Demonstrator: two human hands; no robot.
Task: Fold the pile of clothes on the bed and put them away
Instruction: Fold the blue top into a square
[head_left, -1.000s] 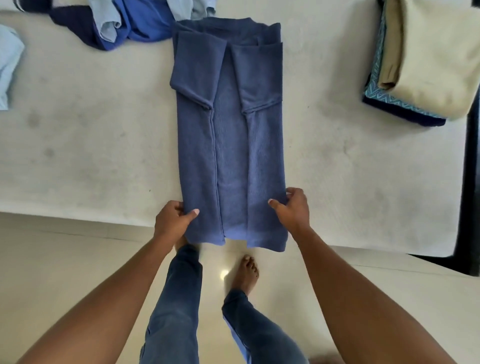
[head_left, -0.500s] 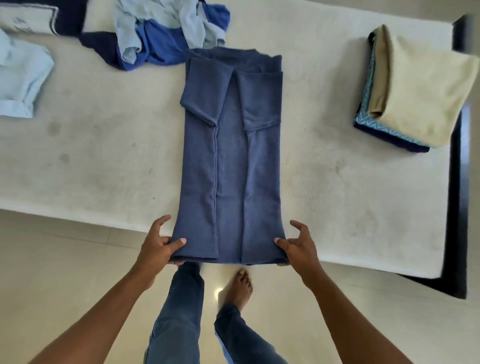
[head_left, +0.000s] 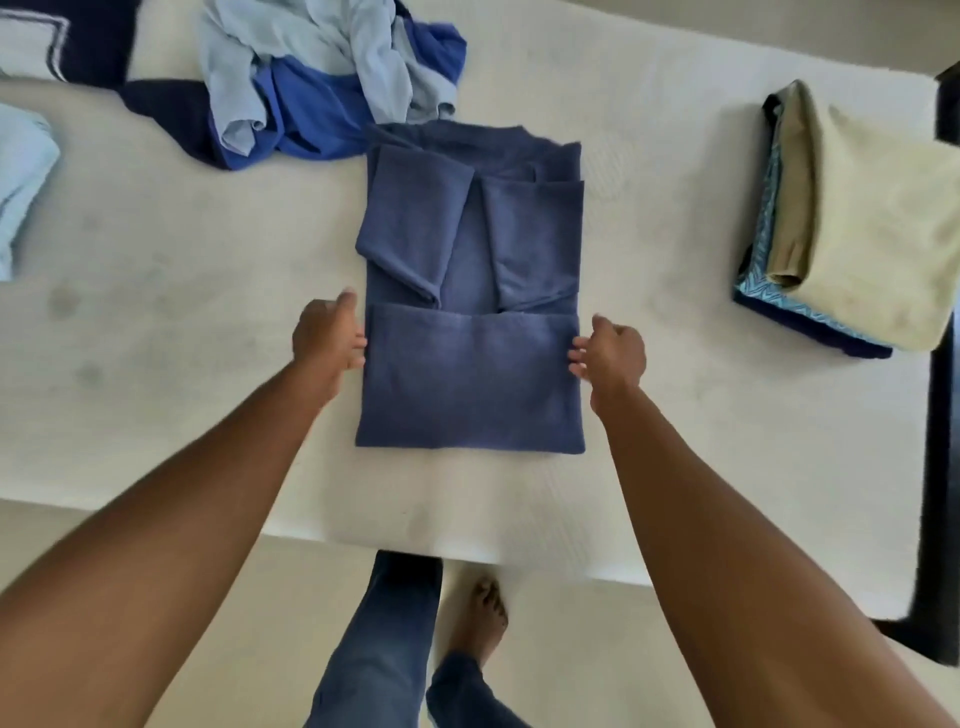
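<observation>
Navy-blue knitted shirt (head_left: 470, 374) flat on the white mattress (head_left: 156, 374), near its front edge, sleeves turned in across the chest and lower half laid up over the middle. Left hand (head_left: 327, 340) against the left side of that flap, fingers curled toward the cloth; right hand (head_left: 610, 356) against the right side, fingertips at the edge; pinching or merely touching, impossible to tell from here. Probably one more fold needed, up toward the collar, before a finished packet. Already done, by the look of it: neat stack of cream, olive, teal-patterned and dark folded cloths (head_left: 857, 234), well apart at the right end of the mattress. Left to do: crumpled heap of pale-blue and royal-blue garments (head_left: 322, 88) just beyond the collar, touching or nearly so, plus a pale-blue piece (head_left: 21, 182) at the far left, folded or not unclear. Nothing visibly put away yet; roughly midway at best.
</observation>
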